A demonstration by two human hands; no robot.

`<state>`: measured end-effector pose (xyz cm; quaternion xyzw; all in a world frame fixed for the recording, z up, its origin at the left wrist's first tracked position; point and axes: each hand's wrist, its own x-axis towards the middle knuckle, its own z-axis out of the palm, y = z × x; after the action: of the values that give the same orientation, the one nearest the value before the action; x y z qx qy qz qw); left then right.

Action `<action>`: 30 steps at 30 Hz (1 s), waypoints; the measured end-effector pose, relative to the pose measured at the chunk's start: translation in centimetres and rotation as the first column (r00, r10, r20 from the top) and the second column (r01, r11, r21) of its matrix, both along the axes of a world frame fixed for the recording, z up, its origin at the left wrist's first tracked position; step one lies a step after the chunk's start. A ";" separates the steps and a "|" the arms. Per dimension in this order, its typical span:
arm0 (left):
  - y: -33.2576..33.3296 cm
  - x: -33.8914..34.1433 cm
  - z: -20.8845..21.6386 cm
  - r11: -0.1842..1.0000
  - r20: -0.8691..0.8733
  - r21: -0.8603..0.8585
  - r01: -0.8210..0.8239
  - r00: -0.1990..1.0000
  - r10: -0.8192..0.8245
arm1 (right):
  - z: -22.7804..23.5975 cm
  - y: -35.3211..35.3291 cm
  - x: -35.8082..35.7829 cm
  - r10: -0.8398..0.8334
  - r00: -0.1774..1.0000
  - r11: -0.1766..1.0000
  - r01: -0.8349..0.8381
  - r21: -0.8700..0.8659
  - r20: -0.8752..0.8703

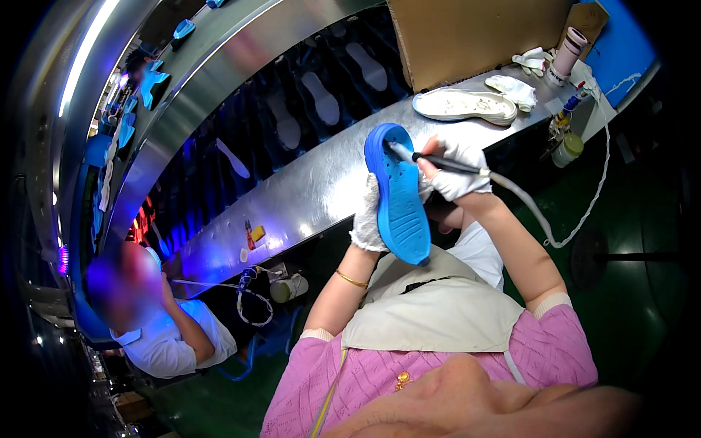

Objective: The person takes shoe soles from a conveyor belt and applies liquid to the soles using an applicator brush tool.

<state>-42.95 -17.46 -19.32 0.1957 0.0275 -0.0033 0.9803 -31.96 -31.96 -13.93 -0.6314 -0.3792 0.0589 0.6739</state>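
A blue shoe sole (406,212) is held up in front of me, its hollow inner side facing me and its toe end tilted away. My left hand (370,215), in a white glove, grips it along the left edge, with most of the fingers hidden behind it. In my gloved right hand (460,169) is a black-handled brush (447,165) with a hose at its rear end. The brush's pale tip touches the inside of the sole near its far end. Bare fingertips stick out of the right glove.
A metal ledge (292,201) runs beside a conveyor carrying several soles. On it lie a white sole-shaped tray (467,106), white gloves (515,90) and a pink cylinder (569,52). A cardboard sheet (475,36) stands behind. A co-worker (179,328) sits at the left. The hose (522,196) loops at my right.
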 end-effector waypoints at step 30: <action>2.0 0.8 1.2 0.956 0.412 -0.291 -0.030 0.898 0.153 | 1.0 -1.9 -1.4 0.194 0.959 0.968 -0.222 -0.118 -0.207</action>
<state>-42.13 -15.42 -18.15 0.0508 -0.1808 0.0825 0.9787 -33.39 -33.91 -12.89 -0.6248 -0.3709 0.2172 0.6518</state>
